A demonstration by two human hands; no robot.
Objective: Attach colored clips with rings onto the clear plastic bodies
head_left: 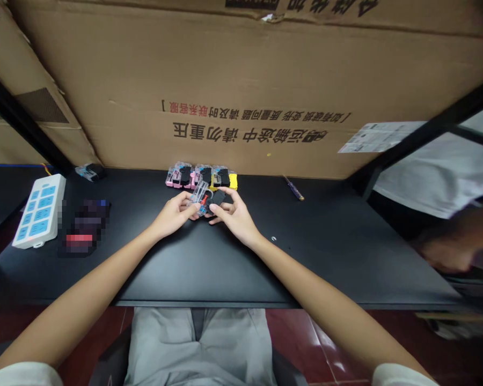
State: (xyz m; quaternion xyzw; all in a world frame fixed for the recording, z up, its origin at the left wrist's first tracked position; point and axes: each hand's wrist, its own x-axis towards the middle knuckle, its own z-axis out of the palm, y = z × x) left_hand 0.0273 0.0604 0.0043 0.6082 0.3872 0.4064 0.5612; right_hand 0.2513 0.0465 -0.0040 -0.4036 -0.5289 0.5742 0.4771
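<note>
Above the middle of the desk my left hand [172,215] closes its fingers on the clear part of a small plastic device [204,199]. My right hand [238,219] grips the same device by its black part, thumb on top. Between the hands the device shows a red piece and some blue bits; its exact kind cannot be made out. Just beyond it, against the cardboard, stand several similar small devices [182,175] in clear and black plastic with pink or yellow parts.
A white power strip [40,212] with blue sockets lies at the left, beside a pixelated dark object [86,228]. Another clear-and-black device [90,172] is behind them. A screwdriver [293,189] and a small white bit [273,238] lie right. A person's arm [459,241] shows beyond the desk.
</note>
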